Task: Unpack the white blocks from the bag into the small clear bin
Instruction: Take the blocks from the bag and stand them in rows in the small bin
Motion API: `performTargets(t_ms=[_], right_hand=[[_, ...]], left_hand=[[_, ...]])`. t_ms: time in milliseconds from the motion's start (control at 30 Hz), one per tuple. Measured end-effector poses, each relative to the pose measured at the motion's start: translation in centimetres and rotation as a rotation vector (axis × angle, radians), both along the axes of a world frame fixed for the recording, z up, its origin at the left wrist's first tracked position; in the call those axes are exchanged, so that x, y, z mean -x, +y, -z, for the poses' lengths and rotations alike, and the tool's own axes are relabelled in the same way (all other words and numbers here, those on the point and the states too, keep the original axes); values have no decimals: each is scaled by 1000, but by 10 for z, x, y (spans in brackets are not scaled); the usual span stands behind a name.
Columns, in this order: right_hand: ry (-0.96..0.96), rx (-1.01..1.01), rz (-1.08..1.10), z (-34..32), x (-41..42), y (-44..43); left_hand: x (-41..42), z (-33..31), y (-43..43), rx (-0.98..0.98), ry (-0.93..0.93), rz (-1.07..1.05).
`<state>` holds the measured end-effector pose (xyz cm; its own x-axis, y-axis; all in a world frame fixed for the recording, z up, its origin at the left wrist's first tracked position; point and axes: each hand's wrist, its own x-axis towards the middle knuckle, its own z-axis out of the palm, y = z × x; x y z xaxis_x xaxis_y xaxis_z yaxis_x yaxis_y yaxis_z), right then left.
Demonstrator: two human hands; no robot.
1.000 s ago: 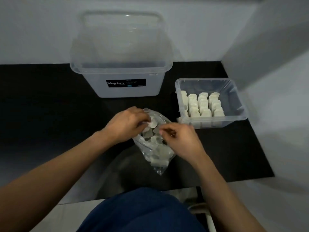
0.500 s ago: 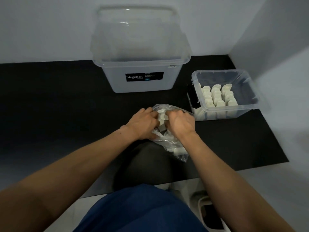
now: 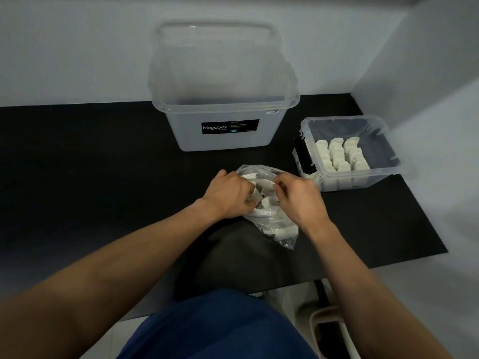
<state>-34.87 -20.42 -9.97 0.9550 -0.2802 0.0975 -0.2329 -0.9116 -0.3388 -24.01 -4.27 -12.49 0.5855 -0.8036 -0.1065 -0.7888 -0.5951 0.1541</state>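
The fingers [image 3: 246, 186] of the left hand [image 3: 228, 196] are curled over the left lip of the bag [image 3: 277, 226], and those of the right hand [image 3: 302, 199] pinch its right lip. Whether either also has a block under it I cannot tell, as the knuckles hide the tips. Half a second ago the two hands were pressed together over the mouth. Now they stand a little apart and the mouth gapes between them, showing blocks [image 3: 267, 203] inside. I judge that the bag is being spread for the next pick, with no block lifted out yet. The bag lies on the table [image 3: 90, 172] near the middle, its closed end toward the person and well filled. Just to its far right, the small bin [image 3: 386, 151] holds neat rows of blocks, with bare floor left at its far and right sides. Farther back, the big bin [image 3: 223, 141] looks empty.
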Motion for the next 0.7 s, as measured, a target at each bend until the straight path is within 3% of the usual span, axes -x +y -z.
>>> performTargets(t_ms=[367,567,700], right_hand=[[-24,-41,162,-6,33,-8],[-63,-71,137,-18,45,-18],[-195,-66,82,-49,50,-41]], left_hand=[[7,6,-33,-53,31,-14],[10,4,-41,-109,-5,-44],[12,8,-40,-72,-33,-88]])
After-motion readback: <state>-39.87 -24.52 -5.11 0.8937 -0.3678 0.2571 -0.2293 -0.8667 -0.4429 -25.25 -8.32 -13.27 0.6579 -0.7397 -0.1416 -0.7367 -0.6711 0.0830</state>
